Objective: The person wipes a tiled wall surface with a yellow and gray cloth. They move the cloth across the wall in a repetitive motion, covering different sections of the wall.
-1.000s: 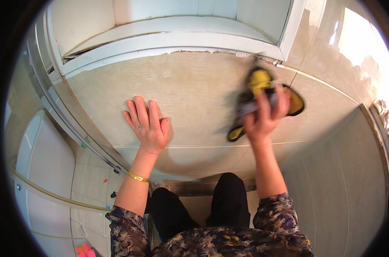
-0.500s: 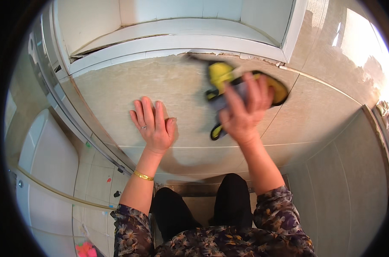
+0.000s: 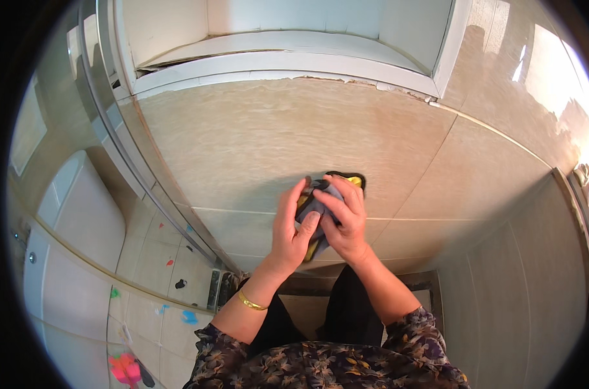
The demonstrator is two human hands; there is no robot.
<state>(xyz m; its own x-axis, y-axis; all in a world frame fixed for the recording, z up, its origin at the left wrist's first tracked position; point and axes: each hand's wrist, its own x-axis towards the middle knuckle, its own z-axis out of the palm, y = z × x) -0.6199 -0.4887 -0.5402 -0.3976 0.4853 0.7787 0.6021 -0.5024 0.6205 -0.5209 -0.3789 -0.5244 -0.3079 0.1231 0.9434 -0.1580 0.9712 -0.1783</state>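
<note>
A grey, yellow and black cleaning cloth [image 3: 318, 201] is bunched up between my two hands, in front of the beige tiled wall [image 3: 262, 142]. My left hand [image 3: 290, 227] presses on its left side, thumb across the front and fingers curled round it. From the right, my right hand [image 3: 345, 219] grips it, its fingers bent over the grey folds. Yellow, black-edged corners stick out above the right fingers and below between the palms. A gold bracelet [image 3: 252, 301] circles my left wrist.
A white-framed recess [image 3: 288, 61] with a chipped lower edge is set in the wall above. To the left stand a glass panel's metal rail [image 3: 113, 133] and a white toilet [image 3: 80, 227]. A tiled side wall [image 3: 502, 279] rises on the right.
The cloth has come off the upper right of the wall, down to the middle. My left hand has left the tile and moved right to take hold of it with my right hand.
</note>
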